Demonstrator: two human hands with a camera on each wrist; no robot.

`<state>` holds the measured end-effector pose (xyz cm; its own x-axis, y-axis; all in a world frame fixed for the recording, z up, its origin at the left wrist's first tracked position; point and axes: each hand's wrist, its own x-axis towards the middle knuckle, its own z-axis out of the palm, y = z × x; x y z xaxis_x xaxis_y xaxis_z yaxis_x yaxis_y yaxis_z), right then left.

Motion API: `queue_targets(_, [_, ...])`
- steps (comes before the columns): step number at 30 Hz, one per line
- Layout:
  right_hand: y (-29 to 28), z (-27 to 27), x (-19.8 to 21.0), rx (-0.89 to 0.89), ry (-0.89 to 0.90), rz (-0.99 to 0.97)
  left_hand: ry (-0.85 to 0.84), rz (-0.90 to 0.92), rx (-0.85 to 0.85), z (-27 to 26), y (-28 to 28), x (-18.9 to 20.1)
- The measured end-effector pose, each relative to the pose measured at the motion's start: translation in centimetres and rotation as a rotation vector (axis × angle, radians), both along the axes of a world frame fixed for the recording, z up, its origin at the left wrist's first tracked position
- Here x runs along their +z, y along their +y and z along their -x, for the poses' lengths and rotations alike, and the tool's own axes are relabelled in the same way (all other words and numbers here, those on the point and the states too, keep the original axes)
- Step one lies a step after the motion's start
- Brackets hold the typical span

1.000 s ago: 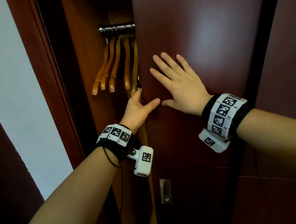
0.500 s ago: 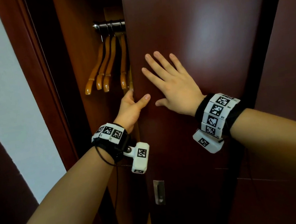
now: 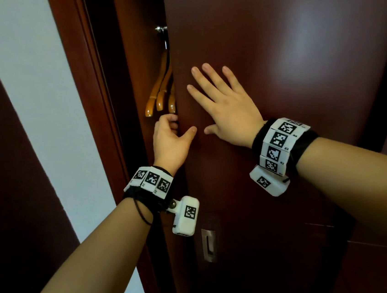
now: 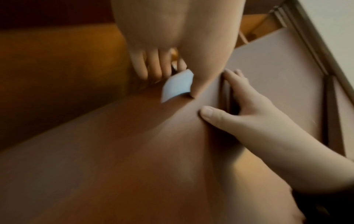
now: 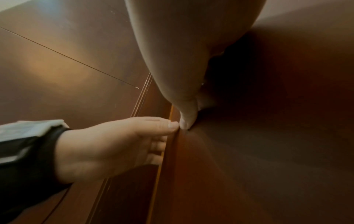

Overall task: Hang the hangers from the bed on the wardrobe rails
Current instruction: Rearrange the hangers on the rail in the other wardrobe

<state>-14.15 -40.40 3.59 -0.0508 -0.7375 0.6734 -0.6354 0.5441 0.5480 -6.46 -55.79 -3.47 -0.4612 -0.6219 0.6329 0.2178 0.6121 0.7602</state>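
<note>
While L hand grips door edge, R hand presses flat; gap narrow, maybe 3 hangers.

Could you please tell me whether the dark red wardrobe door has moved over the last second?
Yes. The dark red wardrobe door has slid left, toward the wardrobe frame, covering more of the wooden hangers.

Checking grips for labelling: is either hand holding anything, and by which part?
The left hand grips the wardrobe door by its left edge, fingers curled behind, thumb in front. The right hand holds nothing, pressing flat on the door's face.
</note>
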Motion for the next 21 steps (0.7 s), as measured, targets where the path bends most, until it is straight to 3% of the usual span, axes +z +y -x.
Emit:
queue_targets(6, [-3.0,-0.8,0.0,0.028,0.013,-0.003,-0.018,-0.033,0.046,-2.2,-1.5,-0.1])
queue_targets(12, [-5.9,-1.5,-0.1,0.045,0.020,-0.008,-0.278,-0.018,-0.122,-3.4,-2.3,-1.9])
queue_targets(21, [-8.3,-2.2,0.0,0.038,0.007,-0.021,-0.285,-0.090,-0.162,-4.8,-2.9,-2.1])
